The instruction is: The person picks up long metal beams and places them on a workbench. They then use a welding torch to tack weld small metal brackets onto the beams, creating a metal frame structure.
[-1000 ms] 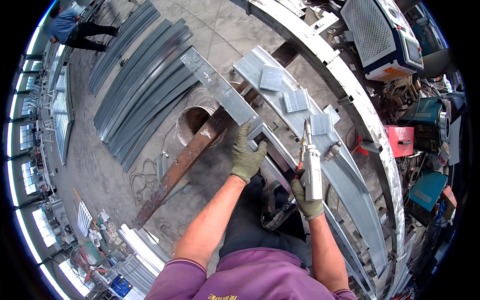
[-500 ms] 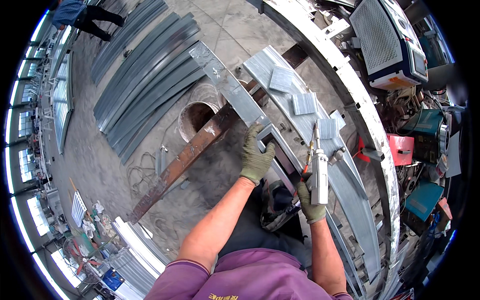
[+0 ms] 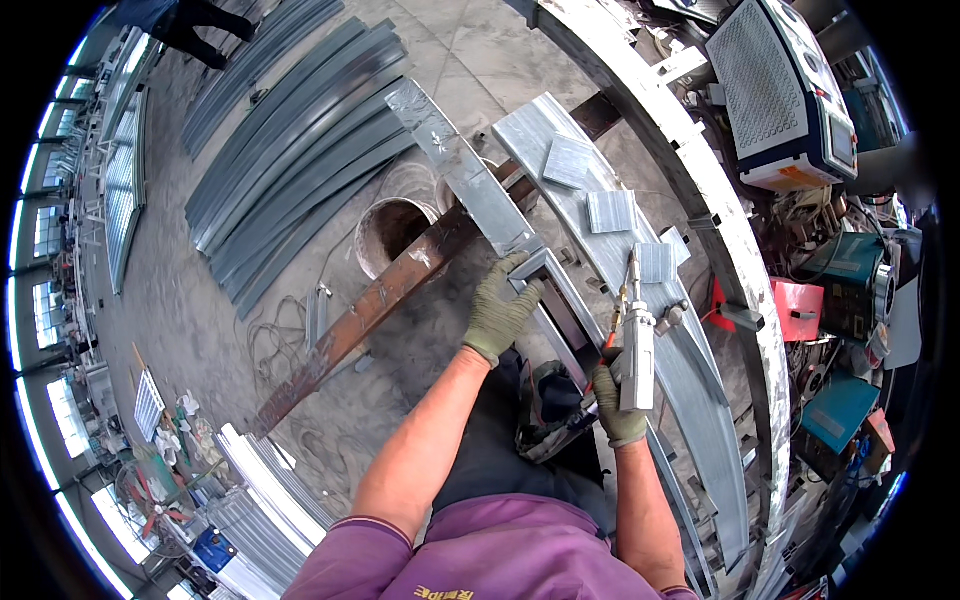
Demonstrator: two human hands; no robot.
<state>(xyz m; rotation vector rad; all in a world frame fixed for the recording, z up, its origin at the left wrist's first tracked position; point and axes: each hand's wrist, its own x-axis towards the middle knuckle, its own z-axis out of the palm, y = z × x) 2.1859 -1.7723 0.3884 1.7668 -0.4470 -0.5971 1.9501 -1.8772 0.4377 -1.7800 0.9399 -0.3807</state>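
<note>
My right hand (image 3: 624, 408), in a green work glove, is wrapped round a boxy silver-grey welding gun (image 3: 637, 358). The gun's thin nozzle points away from me, its tip beside a small square metal plate (image 3: 655, 262). My left hand (image 3: 497, 312), gloved alike, lies at the near left corner of an open rectangular metal frame (image 3: 572, 300). Its thumb and forefinger are apart, the fingertips touching or just beside the frame's edge. Beyond the frame stretches a long grey metal tube (image 3: 455, 165), resting across a rusty brown beam (image 3: 370, 315).
Two more square plates, one of them this plate (image 3: 611, 211), lie on a long curved metal strip (image 3: 700, 430). A whitish curved rail (image 3: 735, 230) runs along the right, with a machine (image 3: 765, 95) behind it. A bucket (image 3: 392, 235) and stacked strips (image 3: 300, 140) stand left. Another person (image 3: 190, 25) is far left.
My left hand has shifted slightly left, its thumb drawing back from over the frame's opening. My right hand keeps the welding gun in nearly the same place. The far person has moved toward the upper edge.
</note>
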